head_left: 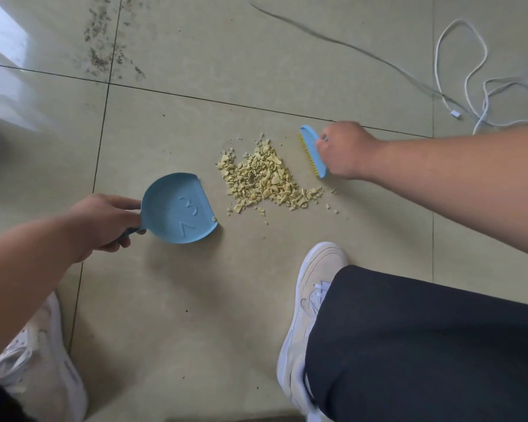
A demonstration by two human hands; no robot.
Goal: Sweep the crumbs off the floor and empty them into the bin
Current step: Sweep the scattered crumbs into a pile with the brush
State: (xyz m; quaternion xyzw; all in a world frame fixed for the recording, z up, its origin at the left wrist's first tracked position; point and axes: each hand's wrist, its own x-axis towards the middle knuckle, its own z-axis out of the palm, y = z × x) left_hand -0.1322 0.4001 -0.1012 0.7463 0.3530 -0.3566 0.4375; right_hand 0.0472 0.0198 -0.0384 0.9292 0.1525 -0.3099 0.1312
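A pile of pale yellow crumbs (264, 179) lies on the tiled floor (195, 300) in the middle of the view. My left hand (104, 222) grips the handle of a small blue dustpan (179, 208), which rests on the floor just left of the pile with its flat edge facing the crumbs. One crumb sits at the pan's lip. My right hand (345, 150) holds a blue brush with yellow bristles (313, 152) on the floor just right of the pile, bristles toward the crumbs. No bin is in view.
White cables (482, 95) loop on the floor at the upper right. Dark dirt specks (104, 44) streak the tiles at the upper left. My white shoes (313, 303) and dark trouser leg (424, 345) fill the lower part of the view.
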